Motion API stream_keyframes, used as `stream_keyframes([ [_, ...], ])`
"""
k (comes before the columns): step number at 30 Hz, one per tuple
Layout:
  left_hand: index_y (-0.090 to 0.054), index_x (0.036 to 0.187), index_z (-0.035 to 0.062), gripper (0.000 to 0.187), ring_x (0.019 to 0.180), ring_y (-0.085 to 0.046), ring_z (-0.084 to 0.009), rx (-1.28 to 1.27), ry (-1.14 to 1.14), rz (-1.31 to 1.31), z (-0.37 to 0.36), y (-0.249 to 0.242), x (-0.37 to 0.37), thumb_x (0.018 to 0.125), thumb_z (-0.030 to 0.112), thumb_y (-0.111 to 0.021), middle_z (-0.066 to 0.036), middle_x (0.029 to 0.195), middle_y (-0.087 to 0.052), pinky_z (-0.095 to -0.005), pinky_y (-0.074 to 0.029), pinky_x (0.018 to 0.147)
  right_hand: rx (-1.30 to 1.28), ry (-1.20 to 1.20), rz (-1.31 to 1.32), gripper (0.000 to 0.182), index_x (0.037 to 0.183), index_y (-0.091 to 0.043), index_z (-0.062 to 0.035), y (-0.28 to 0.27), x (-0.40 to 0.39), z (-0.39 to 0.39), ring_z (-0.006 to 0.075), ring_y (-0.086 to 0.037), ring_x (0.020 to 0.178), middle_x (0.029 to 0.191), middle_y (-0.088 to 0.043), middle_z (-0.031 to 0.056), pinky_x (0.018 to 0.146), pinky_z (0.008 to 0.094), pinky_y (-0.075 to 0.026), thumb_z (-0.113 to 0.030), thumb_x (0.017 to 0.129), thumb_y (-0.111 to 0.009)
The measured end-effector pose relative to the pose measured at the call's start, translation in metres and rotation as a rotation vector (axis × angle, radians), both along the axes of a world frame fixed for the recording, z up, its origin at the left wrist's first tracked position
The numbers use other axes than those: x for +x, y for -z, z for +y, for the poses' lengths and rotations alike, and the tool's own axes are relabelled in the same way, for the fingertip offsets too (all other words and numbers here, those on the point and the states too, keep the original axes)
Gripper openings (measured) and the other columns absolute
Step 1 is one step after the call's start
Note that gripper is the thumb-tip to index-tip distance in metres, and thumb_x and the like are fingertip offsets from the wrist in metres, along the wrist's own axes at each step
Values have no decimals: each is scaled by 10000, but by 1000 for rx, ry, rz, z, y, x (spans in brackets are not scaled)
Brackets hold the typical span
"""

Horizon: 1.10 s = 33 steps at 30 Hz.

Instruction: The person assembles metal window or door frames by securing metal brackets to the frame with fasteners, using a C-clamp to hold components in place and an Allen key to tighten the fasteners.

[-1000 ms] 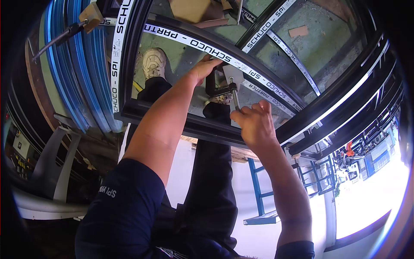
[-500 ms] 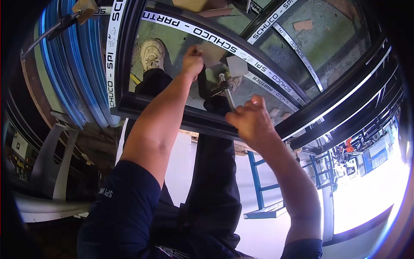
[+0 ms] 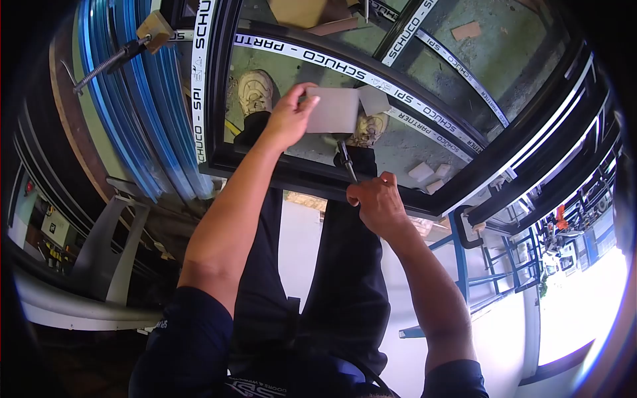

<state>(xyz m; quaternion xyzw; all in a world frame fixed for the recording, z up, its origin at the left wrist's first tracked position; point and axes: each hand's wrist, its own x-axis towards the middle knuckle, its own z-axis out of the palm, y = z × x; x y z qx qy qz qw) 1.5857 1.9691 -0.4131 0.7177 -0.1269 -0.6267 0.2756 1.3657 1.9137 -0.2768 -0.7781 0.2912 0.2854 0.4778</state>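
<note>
Hands apart, I'm pinching a pale square plate (image 3: 334,111) in my left hand (image 3: 287,121) and gripping a clamp (image 3: 348,163) in my right hand (image 3: 381,203); the clamp is slanting forward and leftward—its far end meeting the plate's near edge in view.

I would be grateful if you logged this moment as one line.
left hand: holds pale plate | right hand: grips clamp | black frame: carries lettered white tape
</note>
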Motion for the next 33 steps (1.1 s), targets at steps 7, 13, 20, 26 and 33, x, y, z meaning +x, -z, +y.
stream_keyframes([
  [7,-589,1191,34,311,1008,-633,-226,-194,243,-81,-51,28,-68,939,215,-601,-130,1142,-620,-323,-487,869,23,222,-27,180,683,-580,-122,-10,-11,6,257,-606,700,636,-611,49,799,365,-340,57,676,-553],
  [13,-618,1099,6,286,1022,-584,-390,-177,290,-439,-64,9,-98,863,165,-647,-219,1126,-596,-433,-471,890,-27,279,-34,163,684,-575,-120,-12,-34,10,266,-601,698,629,-601,50,802,372,-344,42,688,-559],
  [20,-576,1131,10,273,985,-605,-390,-270,279,-518,-41,-36,-101,892,135,-612,-209,1052,-633,-424,-481,861,-126,365,-84,138,683,-557,-140,-38,-48,18,253,-590,683,626,-579,42,819,385,-362,-3,698,-565],
  [26,-554,1164,9,277,925,-641,-251,-136,236,-395,-15,-98,-34,948,178,-584,-141,1022,-647,-364,-500,819,-291,534,-138,109,680,-552,-134,-109,-53,18,245,-571,688,643,-565,32,837,385,-369,-27,699,-559],
  [33,-455,1272,36,283,1085,-565,-183,-66,182,142,-35,-201,42,997,89,-493,-97,1197,-559,-358,-517,891,-491,1003,-6,166,663,-537,-132,-237,-84,100,235,-554,701,671,-545,24,809,375,-392,24,627,-583],
])
